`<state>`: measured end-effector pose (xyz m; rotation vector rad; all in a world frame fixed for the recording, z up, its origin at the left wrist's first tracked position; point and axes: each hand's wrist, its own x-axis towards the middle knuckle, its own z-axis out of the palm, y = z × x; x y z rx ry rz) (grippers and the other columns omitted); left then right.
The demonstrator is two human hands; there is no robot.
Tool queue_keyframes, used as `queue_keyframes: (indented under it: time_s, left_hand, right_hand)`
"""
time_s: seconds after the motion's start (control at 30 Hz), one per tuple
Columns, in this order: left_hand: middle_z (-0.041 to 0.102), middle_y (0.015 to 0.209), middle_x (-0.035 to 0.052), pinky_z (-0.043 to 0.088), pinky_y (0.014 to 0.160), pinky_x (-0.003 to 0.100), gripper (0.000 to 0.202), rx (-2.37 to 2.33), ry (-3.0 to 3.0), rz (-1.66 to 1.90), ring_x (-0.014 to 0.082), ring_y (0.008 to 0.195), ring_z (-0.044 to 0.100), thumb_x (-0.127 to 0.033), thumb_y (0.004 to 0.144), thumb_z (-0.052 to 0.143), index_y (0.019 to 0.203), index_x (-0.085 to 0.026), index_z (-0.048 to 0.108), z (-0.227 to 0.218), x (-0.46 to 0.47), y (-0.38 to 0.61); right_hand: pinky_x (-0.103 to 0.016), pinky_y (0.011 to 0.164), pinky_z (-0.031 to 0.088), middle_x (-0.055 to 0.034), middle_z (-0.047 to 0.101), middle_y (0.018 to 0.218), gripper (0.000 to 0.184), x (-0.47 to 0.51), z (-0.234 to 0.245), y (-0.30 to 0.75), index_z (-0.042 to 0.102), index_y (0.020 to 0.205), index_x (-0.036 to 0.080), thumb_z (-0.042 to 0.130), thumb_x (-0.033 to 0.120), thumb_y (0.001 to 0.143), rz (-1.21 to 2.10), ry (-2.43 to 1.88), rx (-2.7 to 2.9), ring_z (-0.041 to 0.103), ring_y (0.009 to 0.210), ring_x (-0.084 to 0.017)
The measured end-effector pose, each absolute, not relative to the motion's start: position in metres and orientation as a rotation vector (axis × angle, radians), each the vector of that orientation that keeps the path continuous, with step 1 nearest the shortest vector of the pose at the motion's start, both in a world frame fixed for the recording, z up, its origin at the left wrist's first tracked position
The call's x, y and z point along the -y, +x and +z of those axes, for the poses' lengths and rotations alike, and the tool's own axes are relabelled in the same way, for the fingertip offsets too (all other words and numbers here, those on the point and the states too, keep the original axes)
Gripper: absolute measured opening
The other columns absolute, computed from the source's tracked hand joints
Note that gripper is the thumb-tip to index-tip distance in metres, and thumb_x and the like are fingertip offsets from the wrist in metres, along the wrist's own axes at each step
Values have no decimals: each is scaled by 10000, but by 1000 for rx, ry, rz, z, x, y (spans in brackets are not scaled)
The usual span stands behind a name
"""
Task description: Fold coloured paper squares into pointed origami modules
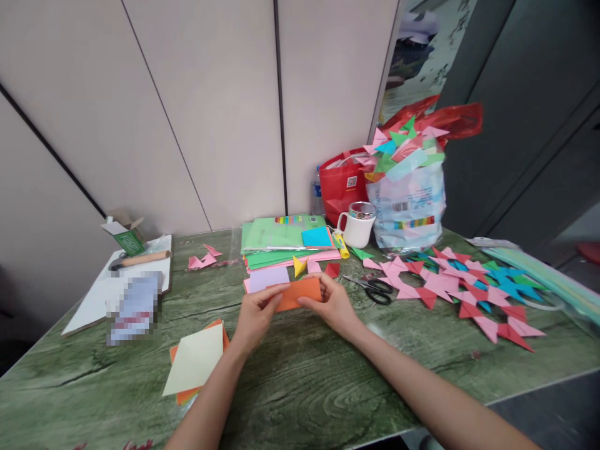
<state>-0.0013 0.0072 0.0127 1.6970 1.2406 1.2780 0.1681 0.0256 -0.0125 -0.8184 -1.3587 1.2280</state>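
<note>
An orange piece of paper (291, 297), folded into a rectangle, is held up over the table between my two hands. My left hand (257, 312) pinches its left end, thumb in front. At the right end, my right hand (332, 305) grips it with the thumb on the near face and the fingers behind. Beyond the paper lie a lilac square sheet (269, 279), a yellow folded piece (299, 267) and a small red folded piece (332, 270). Black-handled scissors (377, 291) rest just right of my right hand. A stack of square paper, cream sheet (195, 357) uppermost, lies left of my left forearm.
Pink, red and blue folded-paper stars (440, 285) spread across the right side. Behind stand a white mug (358, 229), a red bag (341, 187) and a bag of folded pieces (407, 212). Green paper packs (281, 235) lie at the back; a hammer (140, 259) rests on a white board (89, 306).
</note>
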Motion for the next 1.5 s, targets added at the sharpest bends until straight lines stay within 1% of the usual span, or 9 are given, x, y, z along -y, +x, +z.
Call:
queue_keyframes:
  time_s: [0.2, 0.3, 0.43, 0.63, 0.83, 0.97, 1.2, 1.37, 1.5]
  left_hand:
    - [711, 934, 35, 482, 808, 324, 230, -1280, 1707, 1263, 210, 867, 646, -204, 742, 558, 919, -199, 705, 14, -6, 2]
    - [707, 948, 32, 470, 838, 324, 227, -1251, 1707, 1270, 206, 889, 640, -206, 746, 557, 919, -202, 704, 15, -6, 2]
    - [703, 959, 35, 461, 862, 341, 222, -1210, 1667, 1284, 215, 917, 633, -218, 737, 573, 915, -201, 705, 15, -4, 3]
    - [703, 958, 57, 469, 856, 375, 309, -1255, 1602, 1283, 244, 907, 635, -220, 625, 690, 933, -191, 697, 10, -4, 5]
    - [697, 980, 65, 474, 853, 343, 325, -1287, 1537, 1290, 235, 929, 627, -221, 630, 691, 952, -177, 690, 10, -8, -1]
    - [691, 997, 73, 471, 859, 348, 346, -1283, 1494, 1315, 243, 949, 619, -230, 611, 706, 952, -171, 689, 12, -9, -2]
    - [690, 1000, 73, 459, 875, 334, 344, -1284, 1468, 1305, 230, 955, 615, -215, 608, 708, 949, -171, 690, 11, -10, -2]
    - [701, 961, 82, 499, 798, 355, 386, -1264, 1364, 1337, 240, 892, 629, -241, 575, 731, 949, -156, 690, 9, -12, -3]
    - [693, 983, 94, 479, 837, 362, 421, -1225, 1279, 1389, 232, 907, 621, -236, 557, 747, 963, -145, 683, 6, -13, -3]
  right_hand:
    - [-278, 630, 480, -13, 589, 838, 601, -22, -9, 168, 449, 1053, 205, 754, 231, 536, 1101, -887, 1457, 588, 734, -177]
    - [-267, 605, 476, -1, 580, 804, 582, -20, -5, 168, 454, 1046, 203, 745, 233, 543, 1074, -929, 1476, 575, 695, -163]
    - [-250, 549, 482, 18, 558, 755, 552, -20, -3, 169, 462, 1016, 199, 743, 237, 542, 1197, -932, 1411, 554, 632, -139]
    - [-234, 531, 492, 23, 565, 751, 544, -24, -9, 169, 521, 936, 181, 788, 229, 465, 1296, -911, 1307, 552, 643, -133]
    - [-325, 606, 542, 2, 662, 718, 529, -30, -10, 166, 518, 903, 178, 796, 234, 457, 1515, -784, 1110, 635, 623, -172]
    - [-331, 605, 547, -9, 678, 705, 570, -31, -9, 166, 535, 926, 167, 809, 200, 427, 1501, -797, 1033, 653, 609, -185]
    - [-366, 639, 561, -33, 689, 736, 552, -30, -10, 167, 577, 941, 140, 805, 236, 447, 1550, -783, 1004, 666, 660, -209]
    - [-413, 699, 555, -53, 690, 798, 601, -31, -13, 167, 526, 1068, 144, 771, 304, 543, 1567, -685, 1038, 670, 698, -211]
    - [-430, 737, 542, -68, 679, 872, 564, -30, -13, 167, 514, 1086, 159, 733, 350, 603, 1550, -652, 1052, 665, 753, -216]
